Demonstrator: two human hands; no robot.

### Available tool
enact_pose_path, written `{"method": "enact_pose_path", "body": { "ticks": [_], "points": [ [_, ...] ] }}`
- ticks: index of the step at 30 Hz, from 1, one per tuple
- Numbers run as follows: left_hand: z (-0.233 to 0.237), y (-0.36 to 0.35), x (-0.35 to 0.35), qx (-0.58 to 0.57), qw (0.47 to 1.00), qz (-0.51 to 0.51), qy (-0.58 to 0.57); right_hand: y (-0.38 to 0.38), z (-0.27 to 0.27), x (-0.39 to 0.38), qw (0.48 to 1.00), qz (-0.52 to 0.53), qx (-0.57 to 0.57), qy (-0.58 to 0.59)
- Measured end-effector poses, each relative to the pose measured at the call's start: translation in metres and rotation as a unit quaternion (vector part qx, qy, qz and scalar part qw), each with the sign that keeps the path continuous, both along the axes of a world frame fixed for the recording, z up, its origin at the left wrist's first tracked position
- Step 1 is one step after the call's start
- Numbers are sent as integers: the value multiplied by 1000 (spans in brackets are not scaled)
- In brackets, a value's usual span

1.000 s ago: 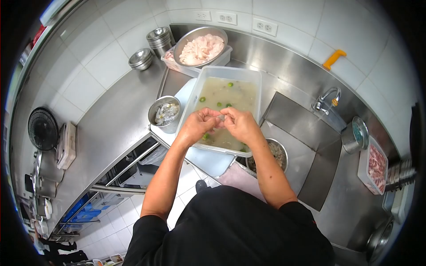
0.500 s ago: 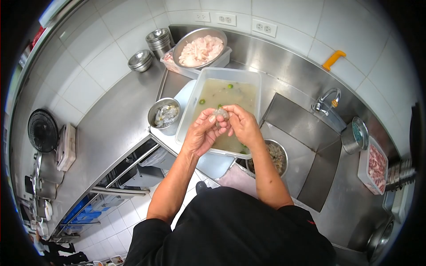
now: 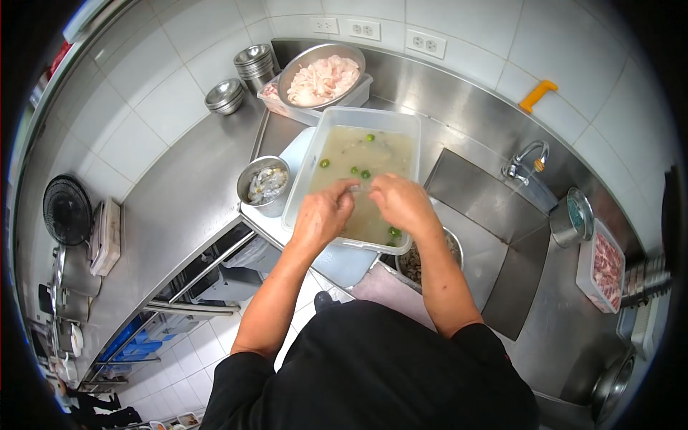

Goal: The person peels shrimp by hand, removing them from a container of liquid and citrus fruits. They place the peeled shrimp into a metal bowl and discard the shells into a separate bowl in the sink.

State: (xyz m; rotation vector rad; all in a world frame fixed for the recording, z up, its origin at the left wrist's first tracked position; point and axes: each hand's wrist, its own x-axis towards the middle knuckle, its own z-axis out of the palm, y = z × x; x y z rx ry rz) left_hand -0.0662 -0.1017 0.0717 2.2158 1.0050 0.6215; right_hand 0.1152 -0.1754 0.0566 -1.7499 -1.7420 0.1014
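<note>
Above a clear plastic tub (image 3: 412, 147) of cloudy water, my left hand (image 3: 322, 213) and my right hand (image 3: 403, 204) face each other with curled, pinching fingers. A small greyish shrimp (image 3: 362, 188) shows partly between the fingertips; most of it is hidden. Several small green limes (image 3: 365, 173) float in the water. Left of the tub stands a metal bowl (image 3: 247, 192) holding peeled shrimp (image 3: 267, 185). Partly behind my right forearm, another metal bowl (image 3: 459, 252) contains dark greyish bits, perhaps shells.
Behind the tub, a metal bowl of pale meat slices (image 3: 324, 80) rests on a plastic container. A steel sink (image 3: 469, 204) with a faucet (image 3: 527, 163) lies to the right. Farther right are a metal pot (image 3: 570, 221) and a tray of red meat (image 3: 605, 265). Stacked bowls (image 3: 226, 97) stand back left.
My hands have turned knuckles-up and drawn slightly apart, lower over the tub. The shrimp, plainly seen before, is now mostly covered by my fingers. More limes show.
</note>
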Motion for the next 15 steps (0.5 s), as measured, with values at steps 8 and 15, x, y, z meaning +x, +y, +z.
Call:
{"method": "enact_pose_path", "body": {
  "ticks": [8,15],
  "points": [
    [-14,27,-10,-363,892,-12,-270,-59,9,56,974,-190,21,119],
    [-17,10,16,-429,860,-80,-265,-81,-21,76,990,-125,69,-8]
  ]
}}
